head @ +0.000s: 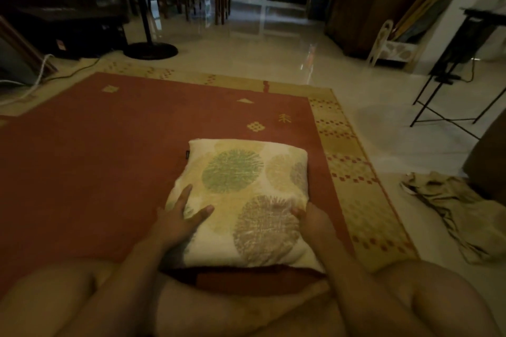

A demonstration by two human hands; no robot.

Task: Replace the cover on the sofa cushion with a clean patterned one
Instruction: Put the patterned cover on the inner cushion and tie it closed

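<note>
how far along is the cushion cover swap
Mostly done: the cream cover with green and tan round prints wraps nearly all of the dark red cushion; a crumpled beige cloth, perhaps the old cover, lies on the tiles. In hand: left hand presses flat on it, right hand grips its side. Left: the near end gapes, red showing, and needs closing.

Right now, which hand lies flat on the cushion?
The left hand, fingers straight on top of the cushion; the right hand curls round its edge instead.
</note>
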